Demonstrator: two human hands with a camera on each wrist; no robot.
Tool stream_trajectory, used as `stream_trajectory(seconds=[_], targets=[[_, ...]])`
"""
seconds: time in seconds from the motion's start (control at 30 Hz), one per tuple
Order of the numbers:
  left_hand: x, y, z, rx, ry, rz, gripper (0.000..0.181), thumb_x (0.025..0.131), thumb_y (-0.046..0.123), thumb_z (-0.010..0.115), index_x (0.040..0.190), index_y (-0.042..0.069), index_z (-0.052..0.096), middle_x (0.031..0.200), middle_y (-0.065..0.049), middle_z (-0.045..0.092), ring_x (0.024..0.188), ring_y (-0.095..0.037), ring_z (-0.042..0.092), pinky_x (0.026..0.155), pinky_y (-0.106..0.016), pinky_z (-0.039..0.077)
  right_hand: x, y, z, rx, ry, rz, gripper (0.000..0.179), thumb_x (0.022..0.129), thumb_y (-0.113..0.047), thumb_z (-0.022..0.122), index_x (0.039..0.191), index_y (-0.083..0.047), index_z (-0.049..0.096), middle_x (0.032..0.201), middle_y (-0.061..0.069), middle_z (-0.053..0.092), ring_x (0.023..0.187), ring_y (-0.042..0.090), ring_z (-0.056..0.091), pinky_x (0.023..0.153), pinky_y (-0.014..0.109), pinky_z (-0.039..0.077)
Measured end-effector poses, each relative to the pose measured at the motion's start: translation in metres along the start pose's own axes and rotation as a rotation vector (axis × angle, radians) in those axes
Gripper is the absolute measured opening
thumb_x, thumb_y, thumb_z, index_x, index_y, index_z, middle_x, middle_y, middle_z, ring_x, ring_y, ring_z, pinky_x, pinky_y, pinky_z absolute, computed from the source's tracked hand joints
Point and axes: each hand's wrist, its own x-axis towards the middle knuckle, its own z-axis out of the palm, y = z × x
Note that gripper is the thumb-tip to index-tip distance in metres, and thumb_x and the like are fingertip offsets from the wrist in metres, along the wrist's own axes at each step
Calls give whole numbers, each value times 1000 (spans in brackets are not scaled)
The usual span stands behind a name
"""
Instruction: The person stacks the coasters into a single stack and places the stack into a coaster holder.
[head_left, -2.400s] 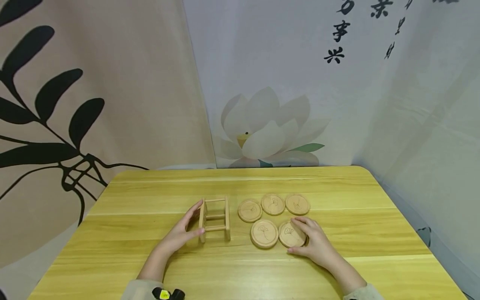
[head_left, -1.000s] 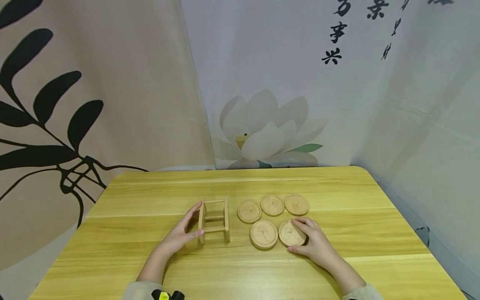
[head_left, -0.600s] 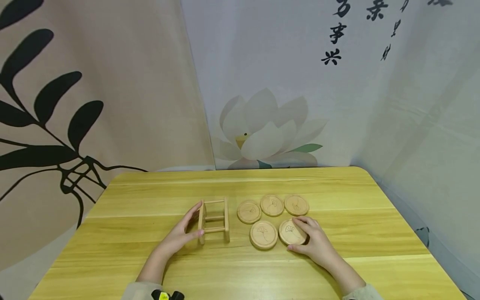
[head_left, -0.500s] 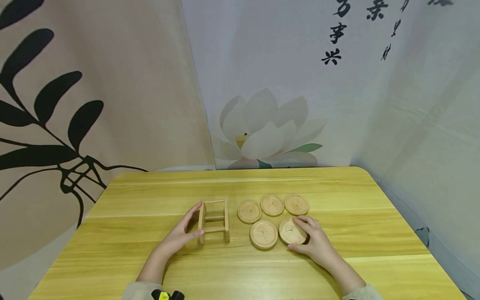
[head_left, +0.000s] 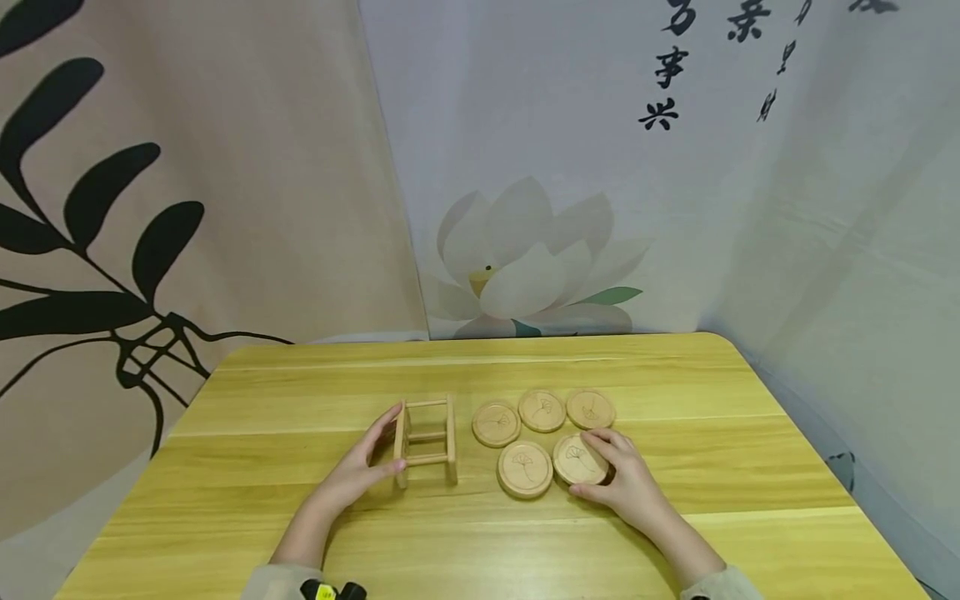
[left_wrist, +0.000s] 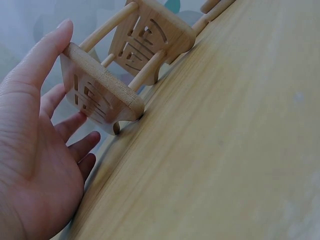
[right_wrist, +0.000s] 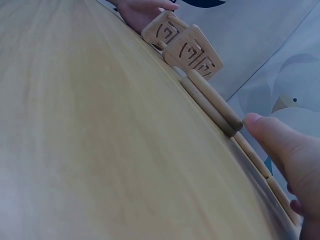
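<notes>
A small wooden coaster rack (head_left: 426, 442), made of two cut-out side panels joined by rods, stands on the table. My left hand (head_left: 356, 471) holds its left panel, thumb at the near top edge and fingertips at the far part. My right hand (head_left: 626, 475) grips a round wooden coaster (head_left: 579, 460) by its rim, thumb at the near side and fingers at the far side. In the right wrist view this coaster (right_wrist: 212, 97) shows edge-on above another coaster edge. Left of it lies a coaster (head_left: 525, 469) with an engraved flower-like pattern.
Behind these lie three more engraved coasters: the left one (head_left: 497, 424), the middle one (head_left: 542, 411) and the right one (head_left: 591, 409). The wooden table (head_left: 480, 542) ends at a printed cloth backdrop (head_left: 540, 167). A black device (head_left: 333, 591) is strapped on the left wrist.
The coaster in my right hand has shifted slightly away from the table's near edge, the hand moving with it a little. My left hand and the rack stay in place.
</notes>
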Motion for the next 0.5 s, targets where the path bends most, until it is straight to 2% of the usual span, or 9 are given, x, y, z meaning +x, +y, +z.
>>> stream_trajectory(seconds=[0.27,0.5], targets=[[0,-1,-1,-7,-6,-2,78,92,15,64,154,29,18,155,-16,18,139,-44,16,100,-72,13,3,-6,5,43,-3,15,86,64,-38,87,135,-4,54,135,5,47,127,32,38,100,57,35],[0,0,-1,-3,-8,-2,79,93,16,64,154,28,17,155,-16,18,139,-44,16,100,-73,14,5,-11,12,66,-15,20,88,63,-42,86,136,-6,54,138,7,46,129,32,36,101,57,34]])
